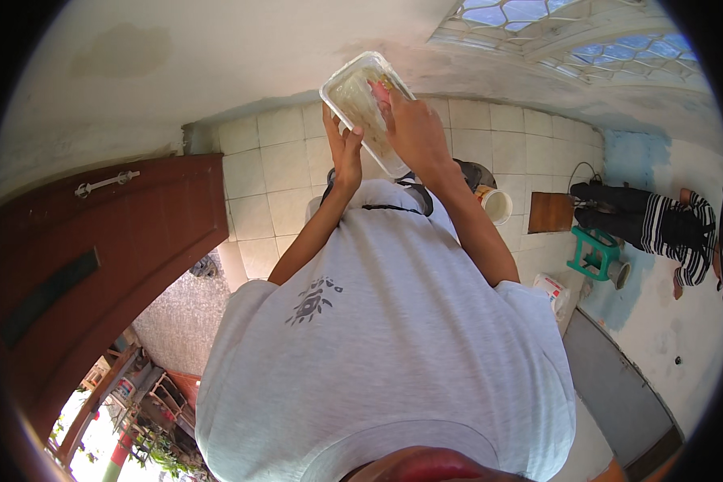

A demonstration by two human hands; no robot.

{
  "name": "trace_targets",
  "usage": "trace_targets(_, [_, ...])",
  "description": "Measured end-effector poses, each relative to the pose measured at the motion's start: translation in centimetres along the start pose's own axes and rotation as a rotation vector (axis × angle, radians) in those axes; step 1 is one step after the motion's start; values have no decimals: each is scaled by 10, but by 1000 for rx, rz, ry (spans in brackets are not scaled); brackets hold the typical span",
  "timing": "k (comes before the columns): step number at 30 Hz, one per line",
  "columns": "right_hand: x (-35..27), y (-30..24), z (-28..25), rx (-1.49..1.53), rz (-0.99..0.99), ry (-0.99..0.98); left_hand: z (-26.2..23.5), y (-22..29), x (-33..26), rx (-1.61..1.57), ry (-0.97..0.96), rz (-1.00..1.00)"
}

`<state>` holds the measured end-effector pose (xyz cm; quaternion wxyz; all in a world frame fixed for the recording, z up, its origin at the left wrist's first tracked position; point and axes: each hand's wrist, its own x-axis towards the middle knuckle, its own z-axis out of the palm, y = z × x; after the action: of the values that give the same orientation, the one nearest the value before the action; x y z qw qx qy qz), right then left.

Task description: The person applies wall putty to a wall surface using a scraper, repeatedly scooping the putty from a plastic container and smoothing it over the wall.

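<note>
A white rectangular tray (350,74) is held out in front of me, tilted. My left hand (345,157) grips its near left edge, the thumb over the rim and the fingers on the outside. Whitish and yellowish smears coat the tray's inside. Over its right side reaches my right hand (418,132), with fingers closed around a small pink-red thing (380,93) inside the tray. That hand covers part of the thing, so its exact kind is not visible.
Ahead is a patchy plastered wall (241,64). A white bucket (498,207) stands on the tiled floor to the right, near a brown board (551,212) and green stool (594,252). Another person (659,221) stands at far right. A brown door (112,233) is at left.
</note>
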<state>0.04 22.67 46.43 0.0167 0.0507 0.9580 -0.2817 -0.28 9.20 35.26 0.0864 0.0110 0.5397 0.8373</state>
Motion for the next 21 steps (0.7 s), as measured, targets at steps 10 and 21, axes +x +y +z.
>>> trace_targets(10, [-13,2,-34,146,-4,92,6,3,1,49,23,-44])
trace_targets(21, [-46,47,-27,635,160,353,0,4,10,-79,-38,-141])
